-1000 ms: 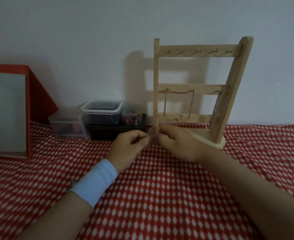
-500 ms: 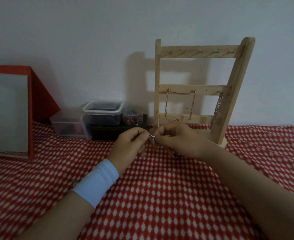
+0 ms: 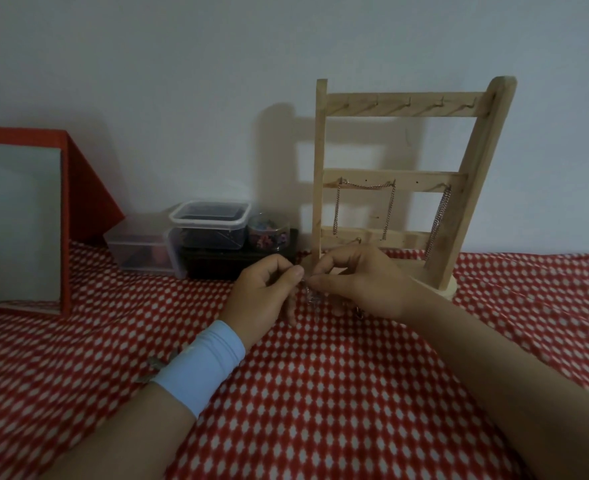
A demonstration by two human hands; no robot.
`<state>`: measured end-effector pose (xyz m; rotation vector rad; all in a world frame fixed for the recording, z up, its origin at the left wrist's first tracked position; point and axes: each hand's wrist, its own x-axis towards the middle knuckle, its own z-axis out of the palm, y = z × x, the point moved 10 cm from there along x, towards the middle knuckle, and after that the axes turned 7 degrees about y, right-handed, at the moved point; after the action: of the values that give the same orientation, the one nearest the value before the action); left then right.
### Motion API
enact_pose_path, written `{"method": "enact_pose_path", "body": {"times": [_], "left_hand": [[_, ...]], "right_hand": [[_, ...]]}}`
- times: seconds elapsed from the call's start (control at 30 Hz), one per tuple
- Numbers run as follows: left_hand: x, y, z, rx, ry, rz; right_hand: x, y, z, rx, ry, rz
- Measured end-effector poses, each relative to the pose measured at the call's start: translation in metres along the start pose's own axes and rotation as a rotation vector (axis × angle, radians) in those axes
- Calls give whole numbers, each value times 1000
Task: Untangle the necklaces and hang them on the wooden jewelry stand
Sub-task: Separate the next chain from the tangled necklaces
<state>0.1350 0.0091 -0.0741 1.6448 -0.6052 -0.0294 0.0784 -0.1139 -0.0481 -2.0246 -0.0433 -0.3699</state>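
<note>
A wooden jewelry stand (image 3: pixel 466 174) with three rails of pegs stands against the wall at the right. One chain necklace (image 3: pixel 364 187) is draped across two pegs of the middle rail, and another chain (image 3: pixel 440 216) hangs by the right post. In front of the stand's left post, my left hand (image 3: pixel 261 289) and my right hand (image 3: pixel 362 282) meet fingertip to fingertip. Both pinch a thin silver necklace (image 3: pixel 309 295), whose small tangle dangles between them just above the cloth. Part of the chain is hidden under my right palm.
A red-and-white patterned cloth (image 3: pixel 320 393) covers the surface. Clear plastic boxes (image 3: pixel 210 223) and a small round jar (image 3: pixel 268 233) sit left of the stand by the wall. A red-framed mirror (image 3: pixel 19 220) leans at the far left.
Both hands have lifted slightly off the cloth and the silver chain now shows between the fingertips. The stand and its hanging chains have not moved.
</note>
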Motion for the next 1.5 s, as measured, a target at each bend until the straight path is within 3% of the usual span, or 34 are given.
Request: {"method": "enact_pose_path", "body": {"times": [0.1, 0.2, 0.47, 0.57, 0.7, 0.8, 0.93, 1.03, 1.1, 1.2, 1.27, 1.4, 1.5], "left_hand": [[2, -13, -2, -62, 22, -90], [6, -15, -6, 19, 41, -76], [7, -6, -16, 289, 75, 64], [7, -4, -17, 324, 87, 76], [7, 0, -25, 403, 147, 112], [4, 6, -18, 361, 50, 161], [0, 11, -8, 332, -59, 228], [2, 3, -8, 170, -89, 113], [3, -1, -9, -22, -107, 3], [5, 10, -10, -145, -143, -5], [4, 16, -12, -119, -157, 25], [7, 7, -17, 294, -163, 72], [2, 3, 0, 211, -209, -40]], "right_hand": [[0, 2, -6, 132, 30, 39], [-1, 6, -9, 239, 43, 85], [-10, 8, 11, 43, -194, 169], [-7, 21, 0, -71, -106, 235], [0, 14, -16, 41, 57, 154], [4, 10, -35, 93, 216, 82], [9, 16, -36, 194, 187, 141], [11, 16, -25, 381, 89, 204], [11, 15, -24, 487, 96, 234], [8, 12, -24, 628, 137, 254], [5, 7, -21, 667, 86, 239], [3, 5, -17, 534, -11, 198], [3, 6, -8, 395, -7, 161]]}}
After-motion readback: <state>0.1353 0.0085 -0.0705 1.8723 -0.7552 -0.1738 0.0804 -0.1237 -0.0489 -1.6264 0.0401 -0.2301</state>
